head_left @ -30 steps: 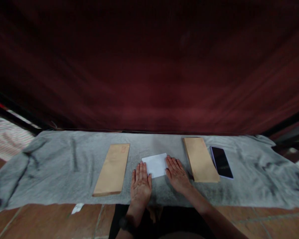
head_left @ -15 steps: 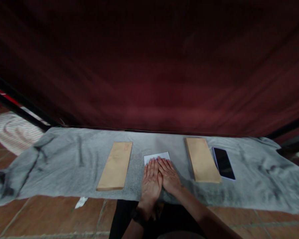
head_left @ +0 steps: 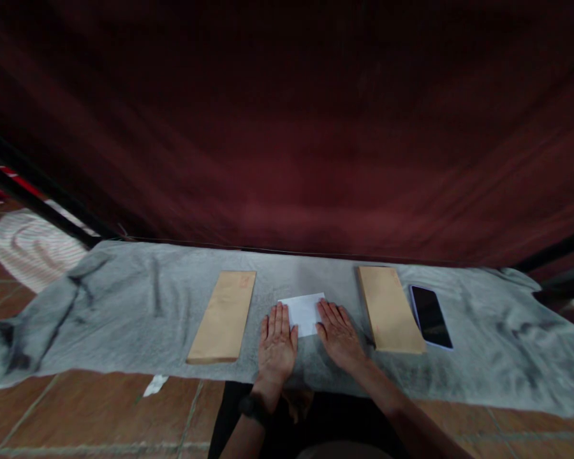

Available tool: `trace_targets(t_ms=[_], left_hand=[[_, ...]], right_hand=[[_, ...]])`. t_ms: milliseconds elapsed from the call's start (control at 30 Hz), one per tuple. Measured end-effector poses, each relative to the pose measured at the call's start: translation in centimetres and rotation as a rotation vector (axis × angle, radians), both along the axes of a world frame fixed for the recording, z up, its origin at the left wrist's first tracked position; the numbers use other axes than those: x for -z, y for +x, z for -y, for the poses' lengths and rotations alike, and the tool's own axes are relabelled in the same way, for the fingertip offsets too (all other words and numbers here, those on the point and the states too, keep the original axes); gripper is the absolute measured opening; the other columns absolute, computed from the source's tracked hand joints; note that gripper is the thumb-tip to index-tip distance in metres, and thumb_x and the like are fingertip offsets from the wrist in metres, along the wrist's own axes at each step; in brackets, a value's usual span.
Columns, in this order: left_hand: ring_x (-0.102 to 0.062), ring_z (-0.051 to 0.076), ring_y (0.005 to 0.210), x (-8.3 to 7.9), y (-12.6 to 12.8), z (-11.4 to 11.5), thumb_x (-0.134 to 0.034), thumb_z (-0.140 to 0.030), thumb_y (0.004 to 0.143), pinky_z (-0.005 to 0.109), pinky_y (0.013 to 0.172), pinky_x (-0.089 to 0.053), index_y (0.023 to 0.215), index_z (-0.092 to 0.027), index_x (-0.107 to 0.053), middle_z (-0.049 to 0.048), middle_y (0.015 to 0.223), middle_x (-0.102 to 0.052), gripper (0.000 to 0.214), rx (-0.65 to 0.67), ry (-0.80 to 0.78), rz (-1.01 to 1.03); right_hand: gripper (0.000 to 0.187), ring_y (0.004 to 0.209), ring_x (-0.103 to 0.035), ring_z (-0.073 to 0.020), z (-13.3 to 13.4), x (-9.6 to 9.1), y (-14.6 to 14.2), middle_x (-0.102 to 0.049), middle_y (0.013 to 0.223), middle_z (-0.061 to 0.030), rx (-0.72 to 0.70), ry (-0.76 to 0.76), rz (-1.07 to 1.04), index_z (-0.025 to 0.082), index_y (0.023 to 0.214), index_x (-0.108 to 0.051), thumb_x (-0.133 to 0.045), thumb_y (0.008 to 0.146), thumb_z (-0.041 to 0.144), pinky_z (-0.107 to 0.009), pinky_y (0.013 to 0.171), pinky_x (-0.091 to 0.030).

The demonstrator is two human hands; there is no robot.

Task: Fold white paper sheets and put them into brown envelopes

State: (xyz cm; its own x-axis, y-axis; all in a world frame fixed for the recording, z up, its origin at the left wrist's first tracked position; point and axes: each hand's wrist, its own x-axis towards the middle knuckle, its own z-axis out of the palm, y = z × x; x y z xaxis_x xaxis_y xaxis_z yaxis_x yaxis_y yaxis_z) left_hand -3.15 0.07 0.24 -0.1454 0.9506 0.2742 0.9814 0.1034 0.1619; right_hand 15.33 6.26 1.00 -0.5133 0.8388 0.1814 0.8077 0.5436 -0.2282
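Observation:
A white sheet of paper (head_left: 304, 313) lies flat on the grey cloth (head_left: 138, 306) in front of me. My left hand (head_left: 278, 341) rests palm down over its left edge, fingers stretched out. On the opposite edge lies my right hand (head_left: 338, 331), also flat, with the thumb a little apart. The middle of the paper shows between the two hands; its side edges are partly hidden under the fingers. A stack of brown envelopes (head_left: 224, 315) sits left of my left hand, and a second brown stack (head_left: 391, 310) sits right of my right hand.
A phone (head_left: 431, 317) with a dark screen lies beside the right stack. A dark red curtain (head_left: 296, 159) hangs behind the cloth-covered surface. On the tiled floor (head_left: 95, 414) is a white scrap (head_left: 155, 385). Striped fabric (head_left: 38, 248) is at far left.
My hands were together, side by side and touching over the paper. They have slid apart to its left and right edges, uncovering its middle.

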Motion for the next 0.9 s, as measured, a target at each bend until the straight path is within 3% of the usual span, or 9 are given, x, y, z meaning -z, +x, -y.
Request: trace_targets(t_ms=[133, 333, 567, 700, 900], left_hand=[[-0.035, 0.029, 0.148, 0.1, 0.1, -0.2, -0.035, -0.032, 0.1, 0.052, 0.121, -0.031, 0.153, -0.008, -0.037, 0.0157, 0.158, -0.04, 0.058, 0.004, -0.002, -0.011], [-0.036, 0.029, 0.148, 0.0, -0.1, -0.1, -0.033, -0.031, 0.1, 0.051, 0.121, -0.032, 0.152, -0.007, -0.039, 0.0145, 0.157, -0.04, 0.057, 0.006, -0.025, -0.039], [-0.033, 0.027, 0.149, 0.0, -0.1, 0.2, -0.034, -0.029, 0.1, 0.051, 0.122, -0.029, 0.155, -0.011, -0.034, 0.0139, 0.157, -0.042, 0.058, 0.004, 0.022, -0.005], [-0.031, 0.029, 0.15, -0.5, 1.0, -0.3, -0.036, -0.031, 0.1, 0.054, 0.123, -0.027, 0.155, -0.009, -0.032, 0.016, 0.158, -0.04, 0.06, -0.02, 0.02, 0.018], [-0.032, 0.027, 0.15, -1.0, 2.2, -1.2, -0.036, -0.028, 0.1, 0.05, 0.123, -0.029, 0.154, -0.015, -0.037, 0.012, 0.161, -0.036, 0.056, 0.09, -0.036, 0.077]], right_hand=[[0.049, 0.144, -0.042, -0.025, -1.1, -1.3, -1.7, -0.047, 0.154, -0.0119, 0.027, -0.045, -0.045, 0.012, 0.148, -0.05, -0.033, 0.104, 0.026, -0.048, 0.124, -0.023], [0.046, 0.146, -0.039, -0.0212, -1.5, -0.8, -5.4, -0.044, 0.157, -0.0048, -0.154, -0.063, -0.081, 0.02, 0.148, -0.049, -0.036, 0.105, 0.028, -0.044, 0.123, -0.029], [0.054, 0.149, -0.032, -0.0242, -1.4, 1.1, -2.7, -0.036, 0.16, -0.0098, -0.052, 0.047, -0.024, 0.015, 0.154, -0.04, -0.041, 0.104, 0.037, -0.046, 0.124, -0.024], [0.058, 0.15, -0.03, -0.0249, -1.4, 1.0, -1.8, -0.036, 0.16, -0.0122, -0.028, 0.064, 0.005, 0.013, 0.156, -0.036, -0.041, 0.104, 0.038, -0.047, 0.124, -0.022], [0.057, 0.15, -0.03, -0.0252, -1.3, 0.6, -1.8, -0.034, 0.161, -0.0114, -0.025, 0.012, 0.021, 0.014, 0.156, -0.035, -0.039, 0.103, 0.034, -0.049, 0.123, -0.022]])
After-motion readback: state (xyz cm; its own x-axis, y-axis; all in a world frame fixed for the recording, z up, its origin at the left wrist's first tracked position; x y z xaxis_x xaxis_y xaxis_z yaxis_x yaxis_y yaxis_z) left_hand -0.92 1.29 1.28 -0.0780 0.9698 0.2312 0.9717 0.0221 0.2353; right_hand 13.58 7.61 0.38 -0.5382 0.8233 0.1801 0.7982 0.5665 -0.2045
